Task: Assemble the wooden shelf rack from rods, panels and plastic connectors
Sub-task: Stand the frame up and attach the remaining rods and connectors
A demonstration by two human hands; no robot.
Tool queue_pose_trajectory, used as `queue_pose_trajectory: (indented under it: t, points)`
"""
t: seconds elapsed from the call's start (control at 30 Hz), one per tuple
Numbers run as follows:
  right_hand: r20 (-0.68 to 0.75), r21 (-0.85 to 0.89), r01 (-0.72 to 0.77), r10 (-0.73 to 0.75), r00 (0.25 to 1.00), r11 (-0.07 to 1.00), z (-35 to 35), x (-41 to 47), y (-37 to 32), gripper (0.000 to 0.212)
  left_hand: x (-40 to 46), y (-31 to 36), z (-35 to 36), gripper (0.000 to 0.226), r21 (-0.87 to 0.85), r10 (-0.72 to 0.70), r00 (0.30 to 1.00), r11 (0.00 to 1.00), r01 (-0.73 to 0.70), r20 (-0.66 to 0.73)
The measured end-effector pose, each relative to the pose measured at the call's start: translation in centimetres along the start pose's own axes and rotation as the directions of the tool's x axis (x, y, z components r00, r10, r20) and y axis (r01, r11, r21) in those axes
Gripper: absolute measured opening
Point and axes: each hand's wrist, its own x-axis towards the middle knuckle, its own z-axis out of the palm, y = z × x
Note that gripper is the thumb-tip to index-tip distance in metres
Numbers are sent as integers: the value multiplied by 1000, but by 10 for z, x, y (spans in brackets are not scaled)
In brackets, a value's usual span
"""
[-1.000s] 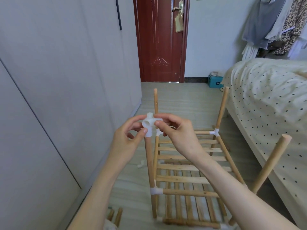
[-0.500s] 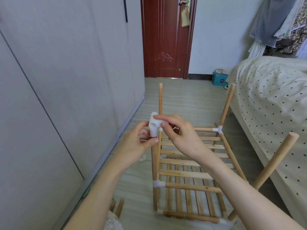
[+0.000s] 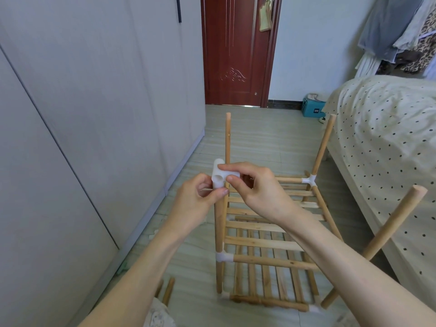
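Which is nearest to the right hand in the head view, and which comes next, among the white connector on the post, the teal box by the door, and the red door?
1. The white connector, pinched by the right hand atop the near left post.
2. The teal box, on the floor beside the bed.
3. The red door, at the far end of the room.

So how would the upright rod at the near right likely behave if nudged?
The near-right rod leans outward with a bare top, so it would probably sway. It looks stiff and light. Pulled free, the round rod could roll.
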Motion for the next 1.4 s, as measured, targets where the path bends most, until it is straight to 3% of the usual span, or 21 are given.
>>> queue_pose_trajectory:
  t: [0.23, 0.33, 0.43, 0.5, 0.6, 0.73, 0.83, 0.9, 0.97, 1.03, 1.1, 1.2, 1.3, 1.4]
  points:
    - [-66, 78, 1, 4, 998, 997, 6, -8, 4, 30, -12, -5, 19, 10, 69, 61, 994, 996, -55, -86]
    - [-45, 64, 24, -21, 999, 998, 9, -16, 9, 43, -9, -13, 21, 15, 194, 13, 999, 981, -19, 32]
    - [-18, 71, -59, 60, 998, 996, 2, -20, 20, 44, -6, -26, 10, 13, 319, -104, 983, 946, 51, 151]
    - [-9, -18, -118, 117, 993, 993, -4, -21, 33, 45, -5, -33, 6, 17, 313, -167, 969, 944, 105, 180]
    - [83, -232, -165, 188, 979, 959, -8, -25, 52, 43, 6, -43, 7, 17, 311, -164, 985, 940, 140, 52]
    - [139, -378, -188, 256, 957, 907, -14, -27, 63, 41, 29, -65, 3, 5, 312, -164, 938, 914, 261, -305]
    - [67, -485, -112, 165, 984, 867, -24, -27, 58, 38, 35, -79, 0, 16, 213, -265, 833, 888, 407, -485]
    - [-11, -547, -64, 70, 998, 835, -30, -29, 51, 34, 36, -80, 5, 15, 220, -290, 822, 871, 439, -491]
    - [-90, -610, -30, -32, 995, 791, -36, -31, 42, 30, 36, -79, 15, 11, 320, -305, 890, 852, 413, -338]
    - [-164, -678, -16, -129, 978, 735, -42, -34, 35, 22, 29, -74, 30, 25, 447, -355, 934, 829, 336, -43]
    - [-239, -729, -43, -196, 951, 683, -51, -38, 29, 16, 21, -66, 46, 41, 556, -379, 885, 812, 178, 269]
    - [-353, -769, -149, -219, 909, 622, -70, -48, 25, 17, 10, -54, 71, 52, 641, -343, 802, 765, -63, 489]
    - [-452, -669, -328, -14, 892, 667, -89, -63, 30, 28, -1, -54, 101, 58, 648, -320, 759, 742, -170, 566]
    - [-430, -373, -431, 259, 865, 822, -101, -77, 40, 40, -21, -68, 135, 63, 693, -391, 695, 689, -214, 604]
